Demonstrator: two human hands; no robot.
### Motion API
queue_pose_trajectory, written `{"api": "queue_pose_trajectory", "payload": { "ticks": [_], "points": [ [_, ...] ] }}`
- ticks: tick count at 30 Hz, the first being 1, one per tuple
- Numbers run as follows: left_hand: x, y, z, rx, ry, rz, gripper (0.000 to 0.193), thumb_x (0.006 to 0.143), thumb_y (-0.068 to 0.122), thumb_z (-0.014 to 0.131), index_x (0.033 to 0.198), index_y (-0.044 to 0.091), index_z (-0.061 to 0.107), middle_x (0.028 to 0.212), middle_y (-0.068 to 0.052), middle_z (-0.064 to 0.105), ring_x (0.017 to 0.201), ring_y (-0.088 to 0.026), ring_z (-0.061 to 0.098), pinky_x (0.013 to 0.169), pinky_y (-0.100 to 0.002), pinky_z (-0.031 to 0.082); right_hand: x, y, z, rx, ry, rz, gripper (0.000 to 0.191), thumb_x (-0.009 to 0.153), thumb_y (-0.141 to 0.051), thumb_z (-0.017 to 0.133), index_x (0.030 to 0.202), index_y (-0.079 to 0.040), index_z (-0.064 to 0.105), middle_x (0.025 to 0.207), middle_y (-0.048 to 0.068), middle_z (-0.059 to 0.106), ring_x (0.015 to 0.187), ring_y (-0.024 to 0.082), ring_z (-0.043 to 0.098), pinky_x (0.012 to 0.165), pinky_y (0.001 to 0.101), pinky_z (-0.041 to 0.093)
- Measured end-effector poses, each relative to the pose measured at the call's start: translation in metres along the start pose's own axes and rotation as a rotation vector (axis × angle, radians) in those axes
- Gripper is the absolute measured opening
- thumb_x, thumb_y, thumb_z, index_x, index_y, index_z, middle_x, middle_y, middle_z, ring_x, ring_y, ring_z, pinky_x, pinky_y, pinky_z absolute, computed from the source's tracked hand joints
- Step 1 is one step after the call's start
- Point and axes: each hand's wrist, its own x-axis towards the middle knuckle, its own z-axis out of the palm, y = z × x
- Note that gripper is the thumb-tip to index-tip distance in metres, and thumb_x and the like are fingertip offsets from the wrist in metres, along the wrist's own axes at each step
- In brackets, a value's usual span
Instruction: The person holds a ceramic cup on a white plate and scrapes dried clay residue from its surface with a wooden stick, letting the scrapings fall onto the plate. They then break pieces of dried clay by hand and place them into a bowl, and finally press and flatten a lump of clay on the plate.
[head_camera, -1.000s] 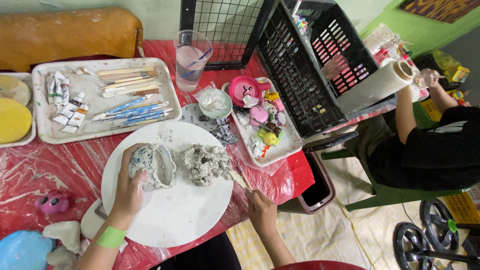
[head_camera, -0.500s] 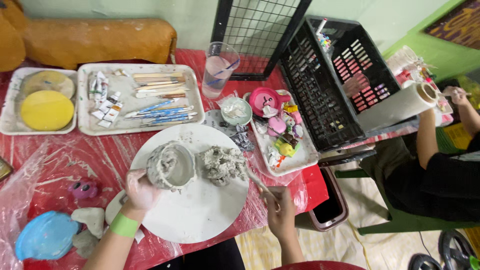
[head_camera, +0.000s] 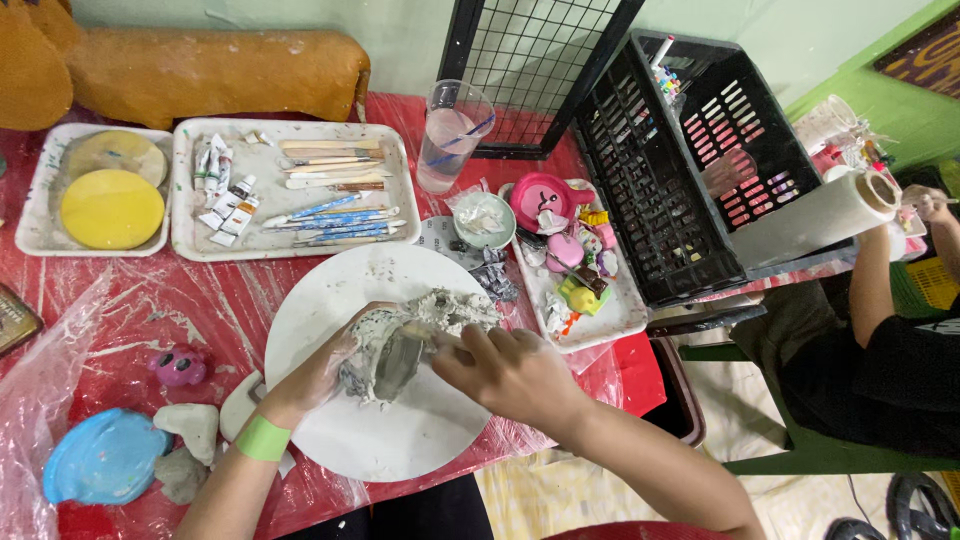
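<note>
A round white board (head_camera: 330, 290) lies on the red plastic-covered table. On it sits a grey clay bowl (head_camera: 372, 345), cupped from the left by my left hand (head_camera: 320, 372), which wears a green wristband. My right hand (head_camera: 510, 372) grips a flat tool whose grey blade (head_camera: 400, 362) reaches into the bowl. A lump of wet grey clay (head_camera: 455, 308) lies on the board just behind the bowl, next to my right hand's fingers.
White trays hold paint tubes and brushes (head_camera: 290, 195) and a yellow disc (head_camera: 110, 208). A cup of water (head_camera: 450, 135), a small bowl (head_camera: 483, 218), a tray of small figures (head_camera: 580, 270) and a black crate (head_camera: 690, 150) stand behind. Another person's arm (head_camera: 880, 270) is at right.
My right hand came up from the table's edge onto the board and now holds the tool in the bowl. The view shifted closer to the board.
</note>
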Motion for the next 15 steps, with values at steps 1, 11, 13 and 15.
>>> {"api": "queue_pose_trajectory", "payload": {
  "ticks": [1,11,13,15],
  "points": [
    [0.002,0.001,-0.003,0.012,-0.011,0.005,0.079,0.094,0.053,0.052,0.153,0.003,0.039,0.148,-0.015,0.055,0.132,-0.023,0.057,0.110,-0.040,0.046,0.004,-0.003,0.002,-0.003,-0.038,0.003,0.008,0.093,-0.012,0.066,0.098,-0.018,0.062,0.074,-0.001,0.051,0.050,0.007,0.054,0.040,0.0258,0.042],
    [-0.007,0.004,0.001,0.115,-0.020,0.052,0.087,0.083,0.055,0.065,0.148,-0.001,0.048,0.138,-0.017,0.061,0.124,-0.025,0.058,0.106,-0.041,0.045,0.002,-0.006,0.005,0.425,-0.334,0.203,0.044,0.083,-0.004,0.061,0.124,-0.019,0.070,0.060,0.009,0.064,0.046,0.023,0.063,0.041,0.0377,0.048],
    [-0.008,0.005,0.001,0.289,0.018,0.133,0.086,0.083,0.058,0.063,0.146,-0.001,0.052,0.140,-0.015,0.061,0.130,-0.022,0.057,0.112,-0.037,0.040,0.005,0.001,0.010,0.584,-0.368,0.249,0.040,0.086,-0.005,0.062,0.122,-0.018,0.070,0.059,0.011,0.065,0.050,0.027,0.066,0.046,0.0418,0.049],
    [-0.009,0.004,0.001,0.392,0.048,0.192,0.087,0.082,0.060,0.063,0.143,-0.001,0.054,0.141,-0.014,0.061,0.132,-0.021,0.057,0.115,-0.035,0.038,0.005,0.006,0.017,0.768,-0.331,0.300,0.027,0.091,-0.012,0.066,0.118,-0.015,0.070,0.062,0.013,0.065,0.057,0.033,0.067,0.053,0.0458,0.050]
  ]
}}
